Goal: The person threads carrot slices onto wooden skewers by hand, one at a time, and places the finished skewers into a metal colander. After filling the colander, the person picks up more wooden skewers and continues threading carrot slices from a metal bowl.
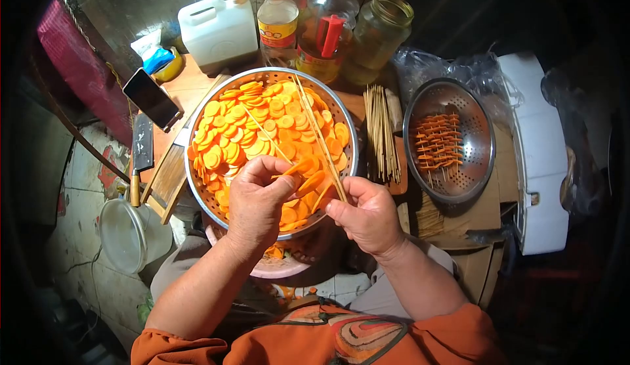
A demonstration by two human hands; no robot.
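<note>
A perforated metal basin [353, 161] full of round carrot slices [252, 112] sits before me. Over its near side, my left hand [259, 191] pinches a few carrot slices [308, 176] between thumb and fingers. A thin bamboo skewer [266, 132] runs from these fingers up and left across the pile. My right hand [367, 214] is closed on the lower ends of long bamboo skewers [317, 128], which slant up and left over the basin. The fingers of both hands are close together around the slices.
To the right lie a bundle of bamboo skewers [379, 135] and a colander [482, 174] holding skewered carrot slices [438, 142]. Bottles, a white jug [220, 37] and a glass jar [387, 27] line the back. At left are a phone [151, 97], a cleaver [142, 145] and a plastic bucket [125, 234].
</note>
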